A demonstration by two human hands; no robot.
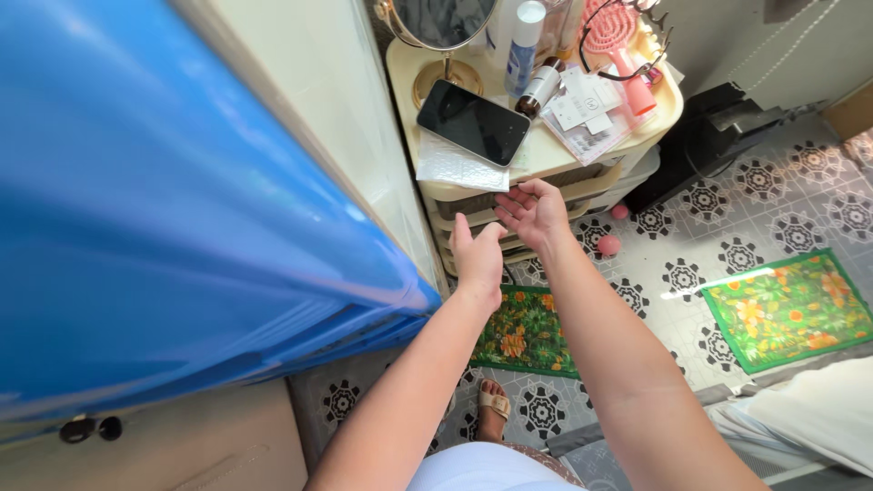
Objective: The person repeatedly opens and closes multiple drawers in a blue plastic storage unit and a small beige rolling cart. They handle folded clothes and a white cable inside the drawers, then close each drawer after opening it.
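Note:
My left hand (476, 256) and my right hand (535, 212) reach toward the front of a cream plastic drawer unit (600, 177). Both hands hold nothing; the right palm faces up with fingers spread, close to the top drawer's edge, and the left hand's fingers point at the lower drawers. On the unit's top lie a black phone (474, 121), a white textured sheet (457, 164), a round mirror on a gold stand (443, 36), a spray bottle (522, 45), a small dark bottle (538, 88), a pink hairbrush (618, 50) and paper cards (587, 114).
A big blue plastic surface (164, 209) fills the left, against a cream wall panel (336, 109). A black box (714, 136) stands right of the drawers. Two green floral mats (523, 332) (787, 309) lie on the patterned tile floor, with two pink balls (608, 245). My sandalled foot (494, 406) is below.

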